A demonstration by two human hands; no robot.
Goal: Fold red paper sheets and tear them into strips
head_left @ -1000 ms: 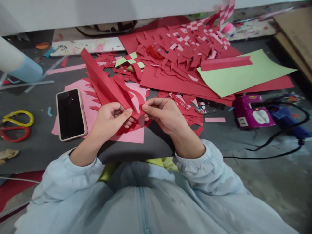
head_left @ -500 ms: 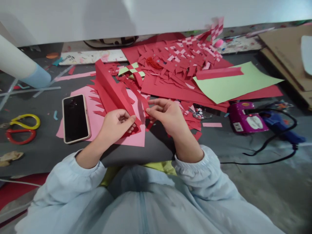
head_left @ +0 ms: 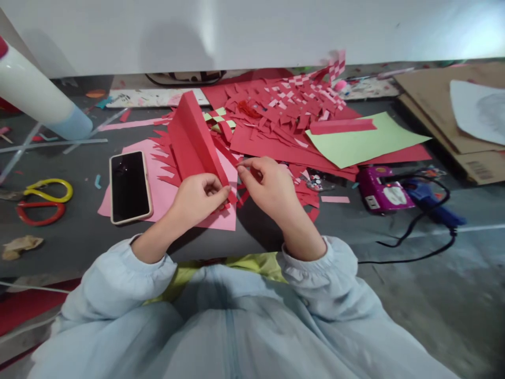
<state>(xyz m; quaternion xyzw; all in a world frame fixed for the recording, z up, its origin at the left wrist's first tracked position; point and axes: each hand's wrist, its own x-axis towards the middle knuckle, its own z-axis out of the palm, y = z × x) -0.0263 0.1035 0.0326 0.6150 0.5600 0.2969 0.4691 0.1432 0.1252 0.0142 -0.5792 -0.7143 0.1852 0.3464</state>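
Reference point: phone [head_left: 130,187], lying screen up on the near left part of the pink sheet [head_left: 216,221] on the tabletop [head_left: 90,231]. The folded red sheet [head_left: 189,142] is immediately right of the phone, above the pink sheet, its far end raised.

Left hand [head_left: 201,197]: right of the phone; fingers clamped on the near end of the folded red sheet. Right hand [head_left: 272,184]: farther right of the phone; thumb and fingertips nearly together beside the sheet's near edge. Whether paper is pinched there cannot be told.

Status (judged): lengthwise crease made; raised flap not pressed flat; piece not released. A checkered paper piece [head_left: 336,68], apparently woven already, stands beyond and far right of the phone. Scissors [head_left: 47,199], left of the phone, are not in use.
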